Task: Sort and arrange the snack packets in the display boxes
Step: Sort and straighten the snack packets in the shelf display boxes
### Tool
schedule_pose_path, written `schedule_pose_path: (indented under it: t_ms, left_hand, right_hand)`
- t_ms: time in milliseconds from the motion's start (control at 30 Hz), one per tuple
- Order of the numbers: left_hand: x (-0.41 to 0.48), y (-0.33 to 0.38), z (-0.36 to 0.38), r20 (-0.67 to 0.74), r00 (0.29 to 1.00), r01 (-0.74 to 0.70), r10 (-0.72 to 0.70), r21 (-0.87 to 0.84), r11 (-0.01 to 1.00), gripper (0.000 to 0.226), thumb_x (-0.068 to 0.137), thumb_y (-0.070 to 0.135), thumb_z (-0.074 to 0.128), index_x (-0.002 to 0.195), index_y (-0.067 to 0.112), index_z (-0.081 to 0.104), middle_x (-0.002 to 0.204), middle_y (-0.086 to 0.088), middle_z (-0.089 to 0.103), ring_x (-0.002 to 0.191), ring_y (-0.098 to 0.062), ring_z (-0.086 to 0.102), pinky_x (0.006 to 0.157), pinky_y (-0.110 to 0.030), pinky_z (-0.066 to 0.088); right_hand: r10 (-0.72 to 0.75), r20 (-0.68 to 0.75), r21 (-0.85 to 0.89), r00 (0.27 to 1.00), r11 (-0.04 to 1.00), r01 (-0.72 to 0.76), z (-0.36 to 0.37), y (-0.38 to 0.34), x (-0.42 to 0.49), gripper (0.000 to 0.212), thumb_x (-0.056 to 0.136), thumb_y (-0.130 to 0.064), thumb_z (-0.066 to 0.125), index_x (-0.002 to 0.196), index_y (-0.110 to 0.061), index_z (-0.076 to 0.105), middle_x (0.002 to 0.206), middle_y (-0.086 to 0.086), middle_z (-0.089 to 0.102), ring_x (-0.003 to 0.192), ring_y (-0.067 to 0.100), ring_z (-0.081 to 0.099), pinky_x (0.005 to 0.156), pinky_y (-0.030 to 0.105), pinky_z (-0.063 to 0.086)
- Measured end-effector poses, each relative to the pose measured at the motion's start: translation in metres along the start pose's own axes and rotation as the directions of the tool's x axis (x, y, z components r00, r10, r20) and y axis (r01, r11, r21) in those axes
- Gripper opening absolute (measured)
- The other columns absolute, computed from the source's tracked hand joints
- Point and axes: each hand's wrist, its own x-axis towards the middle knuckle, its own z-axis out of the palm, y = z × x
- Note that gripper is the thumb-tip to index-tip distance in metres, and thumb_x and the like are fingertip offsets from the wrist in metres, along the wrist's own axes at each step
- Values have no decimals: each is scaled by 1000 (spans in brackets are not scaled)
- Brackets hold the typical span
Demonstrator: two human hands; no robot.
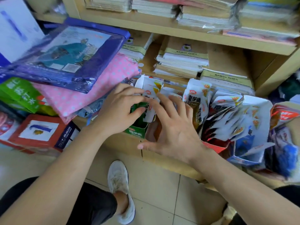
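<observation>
A row of display boxes stands on a low wooden ledge. White snack packets stand in a green display box. My left hand pinches the front packets of that stack between thumb and fingers. My right hand hovers with spread, straight fingers over the packets just right of it, fingertips touching their tops. Further right, a packet with dark print stands upright, and a red box holds several white packets fanned out and leaning.
A blue and white box and a red packet box sit at the far right. Stacked notebooks fill the shelf behind. Pink dotted fabric, a blue plastic bag and a red carton lie left. My shoe is on the tiled floor.
</observation>
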Motion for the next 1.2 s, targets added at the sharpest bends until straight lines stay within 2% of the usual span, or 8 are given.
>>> schedule_pose_path:
  t_ms: [133, 300, 467, 567, 733, 867, 1067, 1200]
  left_hand:
    - [1, -2, -7, 86, 996, 30, -25, -54, 998, 48, 91, 50, 47, 135, 37, 62, 138, 19, 56, 129, -14, 39, 110, -45, 38]
    - [4, 19, 2, 199, 980, -22, -23, 224, 974, 88, 69, 89, 44, 143, 42, 52, 146, 17, 49, 136, -18, 31, 105, -49, 37]
    - [12, 21, 12, -144, 990, 9, 2, 72, 997, 40, 83, 30, 65, 122, 23, 70, 110, 4, 72, 110, -22, 57, 87, -42, 51]
    - [12, 2, -3, -265, 954, 106, -140, -140, 984, 55, 72, 3, 66, 124, 19, 68, 123, -1, 65, 112, -22, 58, 97, -42, 48]
    - [3, -15, -13, -163, 859, 396, -485, -389, 832, 47, 77, 9, 78, 122, 21, 69, 105, 1, 69, 79, -7, 66, 84, -30, 54]
    - [-3, -18, -10, -47, 873, 416, -485, -444, 793, 26, 80, 26, 76, 105, 18, 76, 79, 2, 73, 63, -1, 59, 69, -27, 47]
    - [-2, -14, -5, 17, 845, 466, -534, -514, 720, 34, 80, 28, 67, 111, 18, 72, 76, 7, 63, 81, -25, 69, 76, -45, 60]
    - [-2, -9, -5, -57, 891, 395, -451, -396, 829, 58, 87, 11, 65, 142, 25, 54, 122, 1, 65, 112, -21, 62, 96, -41, 52]
  right_hand:
    - [-27, -210, -8, 977, 1000, 26, 12, 15, 7, 56, 78, -47, 73, 127, -21, 63, 131, -2, 59, 129, 33, 45, 93, 49, 38]
    - [52, -244, -39, 968, 997, -63, 7, 52, 9, 46, 76, -34, 83, 116, -17, 69, 112, -2, 66, 113, 32, 53, 80, 47, 45]
    - [29, -177, -30, 984, 999, -35, 10, 54, 14, 41, 80, -37, 80, 117, -20, 71, 119, -5, 64, 116, 29, 49, 82, 48, 42]
    - [50, -158, -22, 986, 998, -54, 5, 57, 16, 45, 80, -40, 78, 121, -22, 68, 123, -5, 63, 115, 28, 46, 84, 47, 38]
    - [38, -84, 73, 996, 997, -31, -15, 46, 44, 48, 84, -39, 75, 130, -26, 63, 133, -6, 61, 122, 26, 43, 89, 43, 29]
    - [47, 182, 12, 982, 999, -50, -19, 38, 87, 64, 89, -45, 69, 145, -24, 47, 153, -6, 41, 133, 26, 27, 97, 43, 24]
    - [-9, 320, 45, 948, 999, -6, -19, 29, 88, 32, 90, -42, 68, 121, -38, 65, 140, -20, 49, 133, 20, 23, 101, 44, 19]
    - [-126, 376, 126, 918, 988, 84, -19, 27, 73, 38, 91, -34, 69, 128, -35, 64, 137, -19, 54, 136, 12, 24, 94, 32, 11]
